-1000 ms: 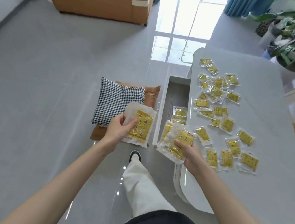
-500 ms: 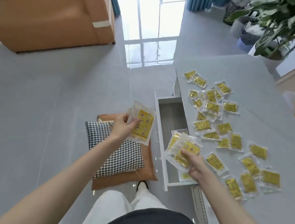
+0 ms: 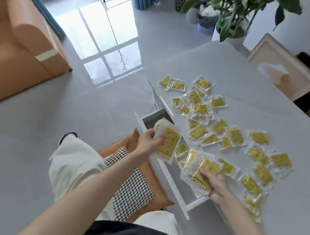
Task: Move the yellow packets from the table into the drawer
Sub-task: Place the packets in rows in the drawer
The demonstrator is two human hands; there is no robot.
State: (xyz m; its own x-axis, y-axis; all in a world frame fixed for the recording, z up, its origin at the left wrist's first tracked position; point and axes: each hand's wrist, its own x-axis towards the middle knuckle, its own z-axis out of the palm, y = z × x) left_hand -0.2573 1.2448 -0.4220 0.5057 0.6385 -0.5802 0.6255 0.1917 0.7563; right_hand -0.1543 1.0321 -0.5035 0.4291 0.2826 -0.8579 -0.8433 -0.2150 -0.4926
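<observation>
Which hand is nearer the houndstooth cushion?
Left. The left hand holds packets right by the far end of the houndstooth cushion; the right hand holds another bunch across the open drawer, at the table edge.

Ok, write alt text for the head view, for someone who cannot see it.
A person holds one stack of yellow packets in the left grip and a fanned bunch in the right grip, above the open white drawer of a grey table. Many more packets lie scattered on the table.

Bright daylight, floor glare, slight blur
</observation>
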